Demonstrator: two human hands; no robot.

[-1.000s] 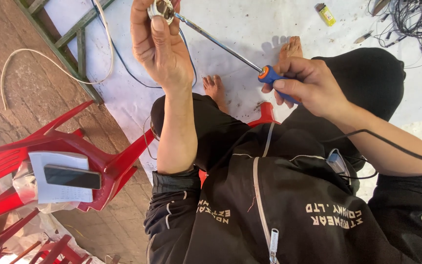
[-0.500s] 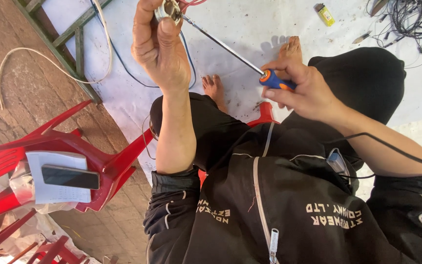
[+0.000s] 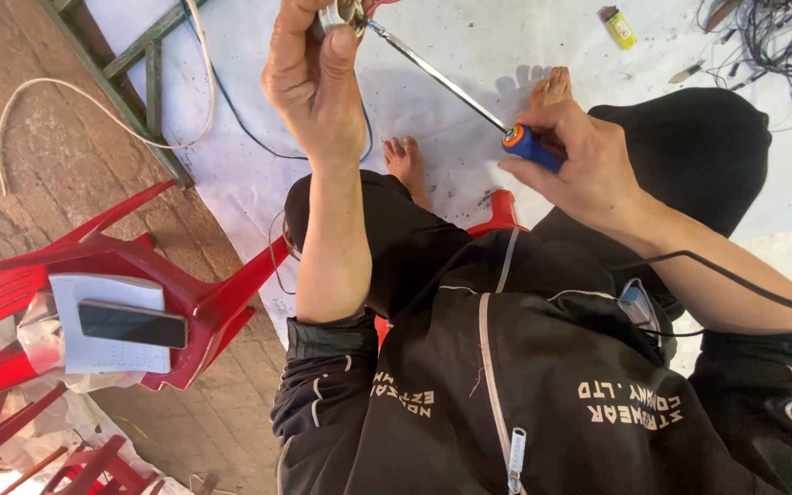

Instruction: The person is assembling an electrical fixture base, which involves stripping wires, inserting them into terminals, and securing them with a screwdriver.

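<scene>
My left hand (image 3: 315,78) is raised at the top of the view, its fingers pinched on a small metal fitting (image 3: 341,13) with a bit of red behind it. My right hand (image 3: 577,160) grips the blue-and-orange handle (image 3: 529,145) of a screwdriver. Its long steel shaft (image 3: 437,78) slants up-left, and the tip meets the metal fitting. Both arms reach out over my black jacket and black trousers. My bare feet (image 3: 407,165) rest on a white sheet (image 3: 469,37) below.
A red plastic chair (image 3: 121,266) at the left carries a white notebook (image 3: 107,325) with a dark phone (image 3: 132,323) on it. A green wooden frame (image 3: 144,73), white cable and blue wire lie nearby. A yellow lighter (image 3: 620,27) and tangled black cables (image 3: 776,37) sit top right.
Both hands and the screwdriver have shifted slightly up and left in the view. The grip on the fitting and handle is unchanged.
</scene>
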